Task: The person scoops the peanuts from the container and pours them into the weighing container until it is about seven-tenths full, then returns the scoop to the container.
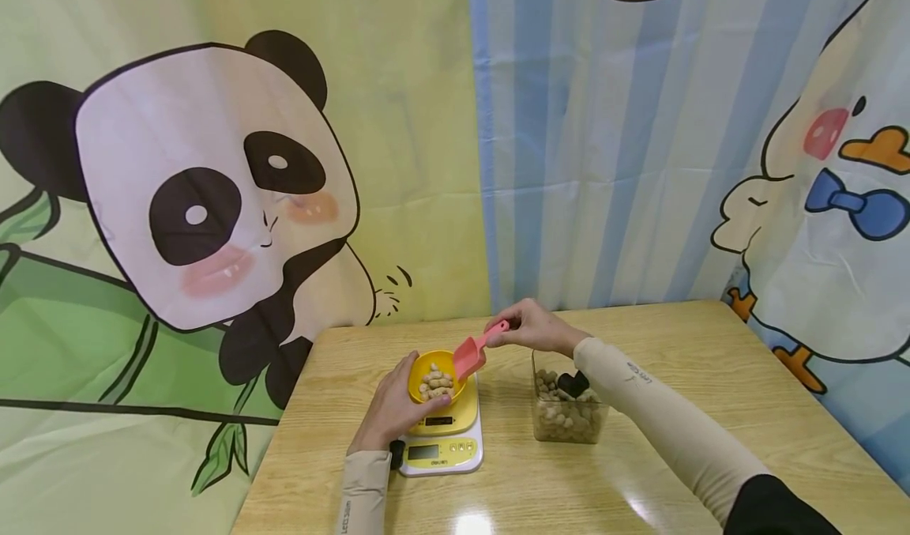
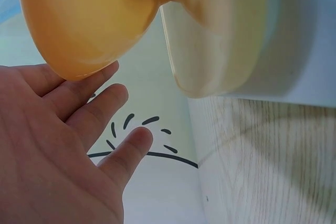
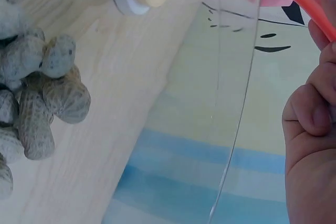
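The right hand (image 1: 532,327) is pinching a pink plastic scoop (image 1: 468,358) against the round yellow bowl (image 1: 434,357) of peanuts on a yellow-and-white scale (image 1: 444,442). Left fingers are holding the bowl. Pouring seems in progress; careful tilting is probably being needed.

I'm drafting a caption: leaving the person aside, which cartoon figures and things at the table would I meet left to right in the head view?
Cartoon panda, yellow bowl, pink scoop, clear container, cartoon bird. Left out: the kitchen scale, overlapped by the bowl.
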`<state>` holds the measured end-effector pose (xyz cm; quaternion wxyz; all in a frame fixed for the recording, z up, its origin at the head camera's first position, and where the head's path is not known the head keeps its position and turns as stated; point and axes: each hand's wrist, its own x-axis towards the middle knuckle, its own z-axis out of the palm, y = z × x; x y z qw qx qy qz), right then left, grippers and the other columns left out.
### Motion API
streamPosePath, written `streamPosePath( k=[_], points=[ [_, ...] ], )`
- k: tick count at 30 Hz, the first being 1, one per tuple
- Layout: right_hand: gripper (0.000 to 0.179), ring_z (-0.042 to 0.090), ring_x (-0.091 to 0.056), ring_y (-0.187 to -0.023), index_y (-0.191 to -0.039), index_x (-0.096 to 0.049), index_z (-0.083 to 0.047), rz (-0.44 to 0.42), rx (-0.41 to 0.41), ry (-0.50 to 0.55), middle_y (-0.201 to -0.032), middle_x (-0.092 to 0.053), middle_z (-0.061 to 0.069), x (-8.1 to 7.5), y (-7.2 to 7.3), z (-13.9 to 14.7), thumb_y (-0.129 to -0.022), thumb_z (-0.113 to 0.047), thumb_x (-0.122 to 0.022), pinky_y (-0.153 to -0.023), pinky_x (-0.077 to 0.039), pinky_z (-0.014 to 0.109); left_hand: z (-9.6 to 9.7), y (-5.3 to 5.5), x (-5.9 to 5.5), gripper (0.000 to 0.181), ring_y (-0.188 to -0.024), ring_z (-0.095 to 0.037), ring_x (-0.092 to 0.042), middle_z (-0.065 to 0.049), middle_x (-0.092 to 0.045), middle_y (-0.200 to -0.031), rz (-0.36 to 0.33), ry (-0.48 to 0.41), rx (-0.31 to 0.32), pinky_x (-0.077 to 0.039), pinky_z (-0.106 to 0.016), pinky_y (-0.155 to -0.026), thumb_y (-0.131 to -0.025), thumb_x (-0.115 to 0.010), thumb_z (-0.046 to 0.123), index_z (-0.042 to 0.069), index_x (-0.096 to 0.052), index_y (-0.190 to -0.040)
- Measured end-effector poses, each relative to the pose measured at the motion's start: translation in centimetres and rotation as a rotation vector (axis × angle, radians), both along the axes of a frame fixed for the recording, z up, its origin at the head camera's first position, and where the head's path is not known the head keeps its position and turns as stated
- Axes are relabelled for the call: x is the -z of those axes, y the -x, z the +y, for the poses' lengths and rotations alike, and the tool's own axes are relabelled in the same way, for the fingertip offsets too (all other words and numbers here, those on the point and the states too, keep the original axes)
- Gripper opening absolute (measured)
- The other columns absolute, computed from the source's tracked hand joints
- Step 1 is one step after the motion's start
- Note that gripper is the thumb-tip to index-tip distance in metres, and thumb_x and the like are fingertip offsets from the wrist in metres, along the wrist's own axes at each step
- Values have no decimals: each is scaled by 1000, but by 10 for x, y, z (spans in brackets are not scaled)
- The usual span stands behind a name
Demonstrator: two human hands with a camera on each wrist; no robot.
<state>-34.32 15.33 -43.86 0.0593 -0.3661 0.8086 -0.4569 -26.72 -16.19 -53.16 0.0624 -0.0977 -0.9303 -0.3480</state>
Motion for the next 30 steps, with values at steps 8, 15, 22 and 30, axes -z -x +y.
streamPosePath(
  k=[8,15,22,30],
  points=[
    [18,13,-50,-58,-105,-80,-20,-45,31,43,-83,-75,3,2,-2,2,-88,-27,-81,-54,-45,23,0,0,2,118,-139,-34,-44,-7,-40,-159,10,0,-1,-38,-59,-112,-68,-76,77,14,-35,-159],
    [21,14,-46,-61,-106,-80,-22,-96,92,107,-78,-70,5,1,-4,10,-88,-32,-81,-56,-39,24,0,-1,0,117,-140,-33,-43,-6,-39,-159,-2,-2,-5,-37,-59,-113,-69,-77,76,16,-34,-159],
    [21,23,-62,-79,-111,-79,-18,-117,136,203,-95,-71,14,-1,-6,27,-92,-26,-78,-73,-56,34,0,-2,-8,114,-142,-34,-40,-5,-37,-161,-3,-9,-15,-34,-60,-114,-70,-74,78,17,-35,-159],
    [23,17,-46,-71,-117,-76,-9,-139,169,332,-90,-66,15,3,-10,57,-96,-19,-72,-66,-43,28,6,-4,-17,108,-145,-30,-37,2,-35,-162,37,-6,13,-32,-60,-116,-74,-70,79,23,-35,-159]
  ],
)
